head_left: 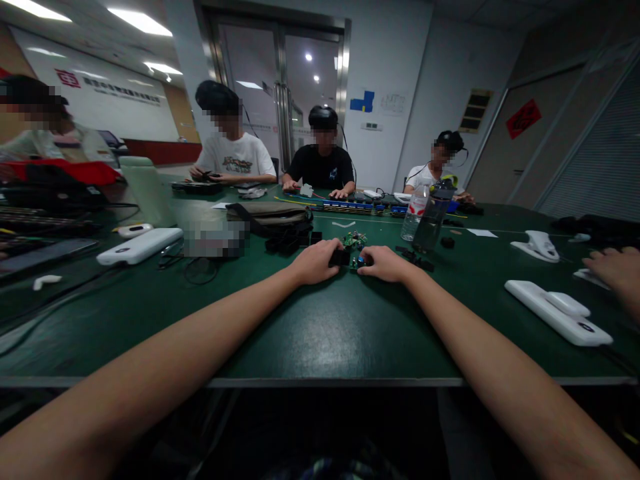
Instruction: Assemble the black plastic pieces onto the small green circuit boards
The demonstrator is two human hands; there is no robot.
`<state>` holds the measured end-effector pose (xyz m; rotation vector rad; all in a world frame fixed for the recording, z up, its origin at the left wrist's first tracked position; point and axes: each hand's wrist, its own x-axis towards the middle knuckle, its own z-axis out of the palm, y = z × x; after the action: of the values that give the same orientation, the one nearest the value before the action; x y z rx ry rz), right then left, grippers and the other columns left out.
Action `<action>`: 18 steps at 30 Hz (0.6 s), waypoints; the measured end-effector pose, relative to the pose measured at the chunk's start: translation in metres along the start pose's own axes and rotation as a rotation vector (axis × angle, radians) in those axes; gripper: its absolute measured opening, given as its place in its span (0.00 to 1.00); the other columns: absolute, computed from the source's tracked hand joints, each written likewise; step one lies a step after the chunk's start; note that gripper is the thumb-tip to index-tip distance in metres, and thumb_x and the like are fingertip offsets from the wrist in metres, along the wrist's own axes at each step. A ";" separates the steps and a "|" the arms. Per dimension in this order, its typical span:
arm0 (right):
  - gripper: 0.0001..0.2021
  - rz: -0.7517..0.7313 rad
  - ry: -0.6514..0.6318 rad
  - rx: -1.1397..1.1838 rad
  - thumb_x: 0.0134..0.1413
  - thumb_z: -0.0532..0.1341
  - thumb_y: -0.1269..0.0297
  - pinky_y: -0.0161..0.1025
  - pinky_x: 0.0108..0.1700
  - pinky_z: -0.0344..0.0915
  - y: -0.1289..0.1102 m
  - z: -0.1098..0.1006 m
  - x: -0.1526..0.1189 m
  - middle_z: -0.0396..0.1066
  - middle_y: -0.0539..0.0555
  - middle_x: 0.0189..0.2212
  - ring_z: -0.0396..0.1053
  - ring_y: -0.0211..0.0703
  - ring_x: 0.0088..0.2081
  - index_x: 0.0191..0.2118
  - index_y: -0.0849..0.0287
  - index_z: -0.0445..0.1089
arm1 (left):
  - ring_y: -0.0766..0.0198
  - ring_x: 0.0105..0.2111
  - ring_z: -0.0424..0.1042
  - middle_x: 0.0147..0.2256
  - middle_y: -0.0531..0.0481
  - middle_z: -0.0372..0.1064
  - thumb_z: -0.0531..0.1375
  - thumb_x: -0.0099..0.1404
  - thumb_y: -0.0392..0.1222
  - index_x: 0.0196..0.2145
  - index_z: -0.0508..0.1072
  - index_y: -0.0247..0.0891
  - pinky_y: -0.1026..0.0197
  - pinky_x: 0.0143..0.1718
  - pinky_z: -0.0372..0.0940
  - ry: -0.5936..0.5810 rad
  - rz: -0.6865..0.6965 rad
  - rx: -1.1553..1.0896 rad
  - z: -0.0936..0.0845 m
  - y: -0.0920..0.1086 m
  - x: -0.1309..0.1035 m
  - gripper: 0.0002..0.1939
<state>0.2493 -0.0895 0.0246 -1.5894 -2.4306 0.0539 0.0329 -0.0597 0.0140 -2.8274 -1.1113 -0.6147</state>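
On the green table (pixel 320 333), my left hand (pixel 318 262) is closed on a small black box-shaped piece (pixel 341 257). Beside it, my right hand (pixel 384 263) pinches a small blue part (pixel 361 261) at a green circuit piece. A cluster of small green circuit parts (pixel 354 238) lies just beyond both hands. Several black box-shaped pieces (pixel 293 241) stand to the left of my left hand. More dark pieces (pixel 415 258) lie right of my right hand.
White power banks (pixel 140 247) lie left and right, with cables. A water bottle (pixel 414 215) and a dark bottle (pixel 433 217) stand at right. Another person's hand (pixel 617 270) rests at the far right. Several people sit across the table. A grey-brown pouch (pixel 273 217) lies behind.
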 end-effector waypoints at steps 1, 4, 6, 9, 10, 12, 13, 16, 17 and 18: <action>0.10 -0.001 0.000 -0.001 0.52 0.66 0.61 0.33 0.33 0.53 0.000 0.000 0.000 0.71 0.52 0.32 0.64 0.39 0.32 0.35 0.61 0.69 | 0.52 0.47 0.70 0.46 0.43 0.70 0.59 0.58 0.40 0.47 0.63 0.40 0.52 0.48 0.66 0.006 0.004 0.000 0.001 -0.001 0.000 0.19; 0.10 0.002 0.000 0.004 0.52 0.66 0.61 0.33 0.34 0.54 0.001 0.001 0.000 0.72 0.53 0.33 0.65 0.39 0.33 0.36 0.61 0.70 | 0.53 0.47 0.69 0.45 0.44 0.69 0.59 0.57 0.38 0.47 0.64 0.40 0.53 0.49 0.65 0.025 0.019 0.003 0.001 -0.001 0.000 0.19; 0.10 0.005 0.004 0.009 0.51 0.66 0.60 0.33 0.34 0.54 0.001 0.000 0.000 0.72 0.53 0.34 0.65 0.39 0.34 0.36 0.61 0.70 | 0.53 0.47 0.68 0.45 0.45 0.68 0.59 0.56 0.38 0.46 0.64 0.40 0.53 0.49 0.65 0.037 0.024 0.010 0.000 0.000 0.000 0.18; 0.10 0.004 0.006 0.006 0.51 0.66 0.60 0.33 0.34 0.54 0.000 0.000 0.000 0.72 0.53 0.34 0.65 0.39 0.34 0.36 0.61 0.70 | 0.53 0.47 0.67 0.44 0.44 0.67 0.60 0.55 0.38 0.43 0.65 0.40 0.53 0.47 0.66 0.048 0.018 0.016 -0.002 0.002 -0.001 0.16; 0.10 0.003 0.004 0.004 0.51 0.66 0.60 0.33 0.34 0.54 0.000 0.000 0.000 0.72 0.53 0.34 0.65 0.39 0.33 0.36 0.61 0.70 | 0.52 0.46 0.68 0.44 0.44 0.67 0.60 0.55 0.39 0.42 0.64 0.40 0.53 0.46 0.66 0.045 0.011 0.014 -0.002 0.003 -0.001 0.16; 0.10 0.002 0.001 0.001 0.51 0.66 0.60 0.33 0.34 0.54 -0.001 -0.001 -0.001 0.72 0.53 0.33 0.65 0.39 0.33 0.36 0.61 0.70 | 0.52 0.43 0.70 0.42 0.44 0.68 0.60 0.55 0.40 0.42 0.63 0.40 0.53 0.44 0.67 0.028 -0.013 0.006 -0.003 0.004 -0.001 0.16; 0.10 0.002 0.001 0.001 0.51 0.66 0.60 0.33 0.34 0.54 -0.001 -0.001 -0.001 0.72 0.53 0.33 0.66 0.39 0.33 0.36 0.61 0.70 | 0.52 0.42 0.71 0.41 0.44 0.69 0.60 0.55 0.40 0.42 0.63 0.40 0.54 0.43 0.67 0.016 -0.024 0.002 -0.003 0.005 -0.001 0.16; 0.10 0.001 0.003 -0.003 0.52 0.66 0.61 0.33 0.34 0.54 -0.001 -0.001 -0.001 0.72 0.53 0.34 0.66 0.40 0.33 0.36 0.61 0.70 | 0.52 0.39 0.72 0.39 0.45 0.70 0.60 0.56 0.42 0.42 0.62 0.40 0.54 0.40 0.67 -0.002 -0.036 -0.001 -0.004 0.005 -0.001 0.16; 0.10 -0.001 0.005 -0.004 0.52 0.66 0.61 0.33 0.34 0.54 -0.001 0.000 -0.001 0.72 0.53 0.34 0.65 0.40 0.34 0.36 0.61 0.70 | 0.52 0.39 0.72 0.39 0.45 0.70 0.60 0.57 0.43 0.42 0.62 0.40 0.54 0.40 0.67 0.001 -0.030 -0.001 -0.004 0.006 0.000 0.16; 0.10 -0.003 0.006 -0.004 0.52 0.66 0.61 0.33 0.34 0.54 -0.001 0.000 -0.001 0.72 0.53 0.34 0.65 0.40 0.34 0.36 0.61 0.70 | 0.52 0.39 0.72 0.40 0.45 0.70 0.60 0.57 0.43 0.42 0.62 0.40 0.54 0.41 0.66 0.006 -0.022 0.000 -0.004 0.006 0.000 0.16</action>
<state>0.2487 -0.0906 0.0251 -1.5849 -2.4302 0.0438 0.0350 -0.0647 0.0181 -2.8150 -1.1424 -0.6247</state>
